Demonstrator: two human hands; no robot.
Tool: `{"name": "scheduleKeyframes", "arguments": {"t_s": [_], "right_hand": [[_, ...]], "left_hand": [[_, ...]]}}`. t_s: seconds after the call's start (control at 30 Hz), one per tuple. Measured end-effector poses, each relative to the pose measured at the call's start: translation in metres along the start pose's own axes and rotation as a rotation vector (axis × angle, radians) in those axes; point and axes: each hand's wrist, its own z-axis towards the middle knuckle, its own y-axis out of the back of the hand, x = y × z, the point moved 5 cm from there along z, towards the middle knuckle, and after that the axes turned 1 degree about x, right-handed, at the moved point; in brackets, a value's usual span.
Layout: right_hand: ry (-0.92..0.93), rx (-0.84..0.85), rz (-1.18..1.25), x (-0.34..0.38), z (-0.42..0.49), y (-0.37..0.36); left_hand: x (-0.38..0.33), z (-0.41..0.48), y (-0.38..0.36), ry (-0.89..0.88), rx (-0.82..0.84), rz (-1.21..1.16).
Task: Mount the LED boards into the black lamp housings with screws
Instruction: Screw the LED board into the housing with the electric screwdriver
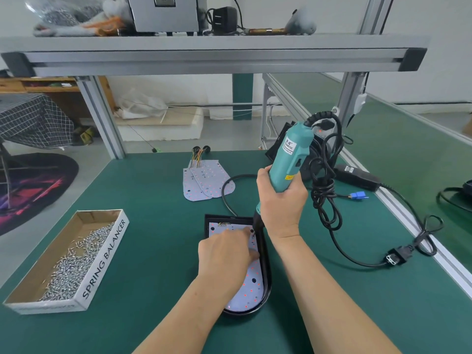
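A green-matted surface [153, 238] carries an open cardboard box [102, 267] of loose screws [74, 264] at its left. Near the middle lies a black lamp housing [267, 277], and beyond it a small overlapping stack of LED boards [207, 182]. To the right are a tangled black cable [323, 194], a power adapter [357, 176], a blue connector [358, 195] and a plug [397, 256].

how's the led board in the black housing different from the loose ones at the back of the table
The housed board sits inside the black housing; the loose boards lie bare on the mat, overlapping. The left hand rests on the housed board and the screwdriver, gripped by the right hand, meets it; the loose boards are untouched. All share a pale, round-ended shape with red dots.
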Motion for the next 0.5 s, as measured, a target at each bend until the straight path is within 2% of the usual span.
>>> {"name": "scheduleKeyframes", "arguments": {"t_s": [0.33,0.5], "right_hand": [[-0.131,0.013,0.018,-0.013,-0.003,-0.001],[-0.087,0.033,0.036,0.008,-0.004,0.006]], "left_hand": [[-0.001,-0.001,-0.002,-0.015,0.005,0.024],[0.006,-0.002,0.001,0.031,0.053,-0.1]]}}
